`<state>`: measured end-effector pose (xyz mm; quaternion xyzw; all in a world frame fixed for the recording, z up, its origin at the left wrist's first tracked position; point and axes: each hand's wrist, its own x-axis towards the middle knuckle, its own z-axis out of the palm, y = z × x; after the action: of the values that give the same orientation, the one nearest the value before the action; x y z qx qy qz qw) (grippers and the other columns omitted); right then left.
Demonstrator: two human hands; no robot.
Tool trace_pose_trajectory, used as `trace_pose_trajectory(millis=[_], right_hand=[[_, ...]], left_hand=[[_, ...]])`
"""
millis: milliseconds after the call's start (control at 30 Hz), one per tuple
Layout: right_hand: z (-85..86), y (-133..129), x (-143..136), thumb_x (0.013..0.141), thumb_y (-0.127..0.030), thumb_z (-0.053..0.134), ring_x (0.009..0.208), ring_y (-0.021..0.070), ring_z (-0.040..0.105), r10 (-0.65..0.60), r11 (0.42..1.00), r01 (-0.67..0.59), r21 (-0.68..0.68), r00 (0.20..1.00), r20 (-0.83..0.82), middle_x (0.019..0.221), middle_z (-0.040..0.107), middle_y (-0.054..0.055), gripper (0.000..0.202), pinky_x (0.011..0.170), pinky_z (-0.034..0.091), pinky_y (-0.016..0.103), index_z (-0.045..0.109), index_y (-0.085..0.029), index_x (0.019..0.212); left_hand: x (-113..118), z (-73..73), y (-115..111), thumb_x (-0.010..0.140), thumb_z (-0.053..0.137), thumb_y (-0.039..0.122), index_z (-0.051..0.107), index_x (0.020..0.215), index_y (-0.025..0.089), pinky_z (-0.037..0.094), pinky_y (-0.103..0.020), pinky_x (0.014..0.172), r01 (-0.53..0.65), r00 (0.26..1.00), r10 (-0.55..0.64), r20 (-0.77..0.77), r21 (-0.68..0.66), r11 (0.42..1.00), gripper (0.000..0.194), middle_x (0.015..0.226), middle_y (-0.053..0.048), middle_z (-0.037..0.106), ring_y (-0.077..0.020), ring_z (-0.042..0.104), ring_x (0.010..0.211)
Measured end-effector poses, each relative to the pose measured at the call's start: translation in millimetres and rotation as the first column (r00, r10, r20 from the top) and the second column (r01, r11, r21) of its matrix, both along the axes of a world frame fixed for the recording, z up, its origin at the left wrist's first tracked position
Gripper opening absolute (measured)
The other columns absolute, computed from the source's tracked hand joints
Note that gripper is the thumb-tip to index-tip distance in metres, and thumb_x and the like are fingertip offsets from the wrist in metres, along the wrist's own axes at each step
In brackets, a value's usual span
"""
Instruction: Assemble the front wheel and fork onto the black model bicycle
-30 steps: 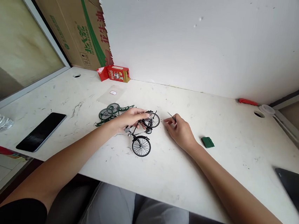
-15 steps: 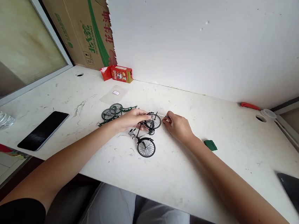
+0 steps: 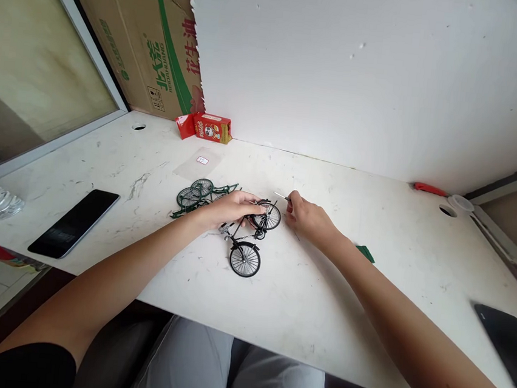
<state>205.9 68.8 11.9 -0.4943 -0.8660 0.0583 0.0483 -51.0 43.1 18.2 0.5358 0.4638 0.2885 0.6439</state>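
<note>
My left hand [image 3: 234, 207] is closed on a black model bicycle [image 3: 245, 258], with thumb and fingers around its upper wheel and frame. The other spoked wheel and the handlebar point down toward the table's front edge. In my right hand [image 3: 308, 217] is a small screwdriver [image 3: 280, 195], pinched between thumb and fingers. Its thin metal shaft points left, just above the bicycle's upper wheel and apart from it. Behind my left hand lies a green model bicycle [image 3: 189, 196], partly covered by the hand.
On the white table [image 3: 193, 297] lie a phone [image 3: 75, 223], a clear plastic bag [image 3: 200, 163], a small green piece [image 3: 365, 253] and a black flat object [image 3: 507, 340]. A red box [image 3: 212, 127], a red-handled object [image 3: 430, 188] and a clear lid [image 3: 461, 202] are at the back.
The screwdriver's tip has lifted away from the wheel, its shaft now angled upward. The black bicycle has turned slightly in my left hand, its lower wheel shifting left and down.
</note>
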Motion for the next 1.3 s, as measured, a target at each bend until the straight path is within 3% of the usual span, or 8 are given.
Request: trace_pose_trajectory(millis=[200,367,567,767,900,1033,1200,1300], right_hand=[[1.5,-15.4,18.5,0.090,-0.020,0.056,0.062,0.0177,0.056,-0.087,0.984,0.036,-0.172,0.949,-0.302,0.098,0.071,0.003,0.031,0.057,0.042,0.032,0.028,-0.028,0.097],[3.3,-30.4,35.4,0.094,-0.028,0.057,0.066,0.0195,0.058,-0.191,0.966,0.100,-0.238,0.897,-0.399,0.095,0.074,0.003,0.026,0.059,0.044,0.035,0.031,-0.029,0.092],[7.4,-46.0,50.5,0.097,-0.039,0.063,0.078,0.0205,0.064,-0.138,0.954,-0.026,-0.299,0.848,-0.512,0.109,0.077,0.006,0.030,0.062,0.048,0.035,0.036,-0.029,0.090],[4.2,-53.6,37.5,0.094,-0.041,0.069,0.073,0.0197,0.063,-0.120,0.975,0.018,-0.222,0.881,-0.457,0.103,0.076,0.004,0.022,0.066,0.050,0.036,0.050,-0.028,0.095],[0.5,-56.4,28.4,0.097,-0.034,0.063,0.071,0.0195,0.062,-0.120,0.990,0.079,-0.120,0.914,-0.388,0.096,0.074,0.004,0.021,0.063,0.046,0.034,0.045,-0.027,0.090],[-4.3,-57.4,24.9,0.101,-0.027,0.053,0.073,0.0210,0.062,-0.055,0.998,0.058,0.002,0.965,-0.255,0.094,0.070,0.005,0.011,0.061,0.041,0.032,0.043,-0.026,0.095],[-6.7,-57.9,17.7,0.101,-0.022,0.045,0.073,0.0234,0.058,-0.009,0.996,0.020,0.091,0.992,-0.127,0.086,0.064,0.007,0.007,0.056,0.033,0.033,0.039,-0.025,0.098],[-3.8,-58.8,14.6,0.097,-0.017,0.046,0.072,0.0230,0.056,-0.027,0.997,0.040,0.069,0.984,-0.178,0.086,0.062,0.006,0.014,0.056,0.032,0.033,0.034,-0.026,0.096]], left_hand=[[2.8,2.6,-5.1,0.086,0.085,0.044,0.077,0.120,0.013,0.044,-0.022,0.052,0.028,1.000,-0.028,0.005,0.006,1.000,0.046,0.104,-0.012,0.081,-0.0153,0.075,0.070],[4.7,3.9,-6.9,0.089,0.083,0.043,0.078,0.116,0.013,0.042,-0.021,0.051,0.043,0.999,-0.044,-0.027,-0.020,0.999,0.041,0.101,-0.011,0.081,-0.0145,0.074,0.068],[4.2,2.2,-5.5,0.087,0.084,0.040,0.077,0.120,0.012,0.043,-0.022,0.052,0.023,0.999,-0.023,-0.030,-0.013,1.000,0.044,0.106,-0.012,0.080,-0.0120,0.070,0.068],[2.7,-3.5,-4.6,0.078,0.092,0.034,0.073,0.130,0.013,0.045,-0.022,0.057,0.040,0.999,-0.040,-0.027,-0.011,0.999,0.059,0.120,-0.015,0.079,-0.0131,0.068,0.079],[3.6,-1.8,-7.0,0.080,0.091,0.036,0.073,0.132,0.014,0.043,-0.022,0.058,0.077,0.997,-0.077,-0.017,-0.011,0.997,0.059,0.123,-0.016,0.078,-0.0145,0.069,0.083],[4.9,-0.6,-8.7,0.080,0.091,0.038,0.075,0.129,0.017,0.046,-0.022,0.061,0.090,0.996,-0.090,-0.009,-0.026,0.996,0.056,0.121,-0.014,0.078,-0.0149,0.070,0.084],[7.3,-8.6,-6.3,0.089,0.081,0.047,0.079,0.113,0.016,0.053,-0.025,0.063,-0.062,0.998,0.062,-0.005,-0.049,0.997,0.040,0.116,-0.013,0.076,-0.0142,0.068,0.080],[8.6,-12.4,-4.8,0.089,0.081,0.044,0.078,0.112,0.014,0.057,-0.028,0.064,-0.122,0.992,0.124,0.029,-0.074,0.990,0.038,0.110,-0.013,0.075,-0.0163,0.068,0.082]])
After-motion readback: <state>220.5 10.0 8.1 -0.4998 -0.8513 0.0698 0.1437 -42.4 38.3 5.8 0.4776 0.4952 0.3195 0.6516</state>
